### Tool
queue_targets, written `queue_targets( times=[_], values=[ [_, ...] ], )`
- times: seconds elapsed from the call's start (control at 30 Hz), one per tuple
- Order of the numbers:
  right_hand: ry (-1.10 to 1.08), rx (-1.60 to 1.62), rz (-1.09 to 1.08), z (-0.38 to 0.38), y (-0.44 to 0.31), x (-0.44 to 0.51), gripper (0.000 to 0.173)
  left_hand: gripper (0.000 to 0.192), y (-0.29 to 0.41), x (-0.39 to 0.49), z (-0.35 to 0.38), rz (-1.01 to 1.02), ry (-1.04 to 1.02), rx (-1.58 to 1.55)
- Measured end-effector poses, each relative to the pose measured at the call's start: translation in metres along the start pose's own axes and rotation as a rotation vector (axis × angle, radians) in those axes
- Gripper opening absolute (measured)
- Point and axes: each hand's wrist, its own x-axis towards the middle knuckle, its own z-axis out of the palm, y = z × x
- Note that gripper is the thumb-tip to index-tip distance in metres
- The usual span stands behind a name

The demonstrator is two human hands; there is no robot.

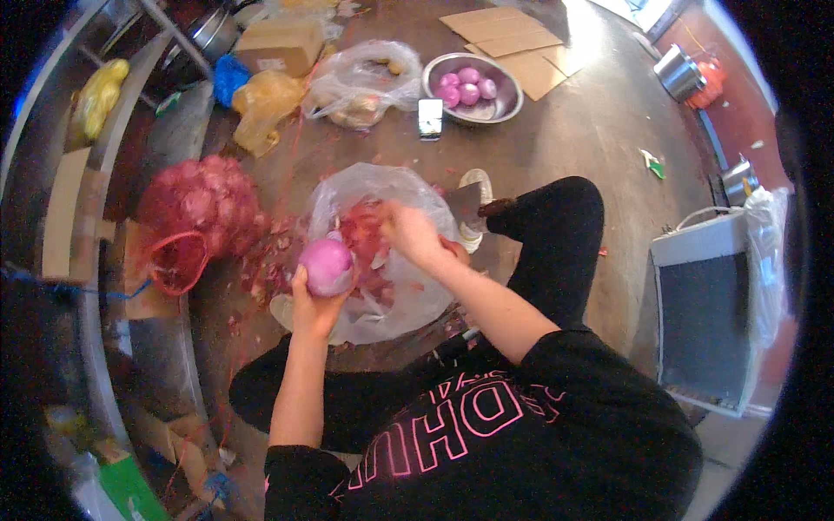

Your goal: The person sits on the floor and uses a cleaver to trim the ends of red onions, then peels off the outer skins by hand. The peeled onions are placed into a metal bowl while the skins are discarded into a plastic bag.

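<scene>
My left hand (319,311) holds a peeled red onion (328,267) over the left side of a clear plastic bag (417,306). The onion is glossy purple-pink, with its pale stem end pointing away from me. My right hand (412,232) is motion-blurred above the middle of the bag, apart from the onion; whether its fingers grip anything is not clear. Loose red onion skins (378,286) lie inside the open bag. More skins are scattered on the floor to its left. Something reddish-brown shows partly behind my right forearm.
A red mesh sack (205,202) full of onions stands at left. Beyond the bag, a steel bowl (511,107) holds several peeled onions, beside a phone (430,118) and another plastic bag (365,81). Flattened cardboard (502,32) lies behind. Shelving borders the left; a heater-like unit (704,325) stands right.
</scene>
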Motion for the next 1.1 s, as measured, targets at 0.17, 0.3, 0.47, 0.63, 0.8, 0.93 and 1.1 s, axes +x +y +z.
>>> queue_targets(
  times=[0.17, 0.3, 0.47, 0.63, 0.8, 0.93, 1.1],
  values=[
    [-0.156, 0.001, -0.247, -0.019, 0.010, -0.006, 0.021, 0.072, 0.011, -0.004, 0.000, -0.022, -0.001, -0.189],
    [-0.155, 0.125, -0.364, -0.019, 0.006, -0.008, 0.015, 0.078, 0.018, -0.010, 0.012, -0.042, -0.167, -0.156],
    [-0.170, 0.125, -0.299, -0.038, -0.034, -0.030, 0.015, 0.085, 0.012, -0.009, 0.002, -0.081, -0.180, -0.301],
    [-0.001, 0.287, -0.493, -0.025, -0.059, -0.058, 0.017, 0.077, 0.010, -0.003, 0.007, -0.002, 0.020, -0.251],
    [0.126, -0.230, -0.468, -0.037, -0.027, -0.029, 0.009, 0.071, 0.009, -0.005, 0.003, 0.026, 0.145, -0.246],
    [-0.103, -0.903, -0.131, -0.079, 0.070, 0.021, 0.019, 0.064, 0.015, -0.010, 0.003, 0.041, 0.043, -0.199],
    [-0.437, -1.080, 0.012, -0.071, 0.168, 0.034, 0.033, 0.076, 0.017, -0.007, 0.006, 0.013, -0.228, -0.088]
  ],
)
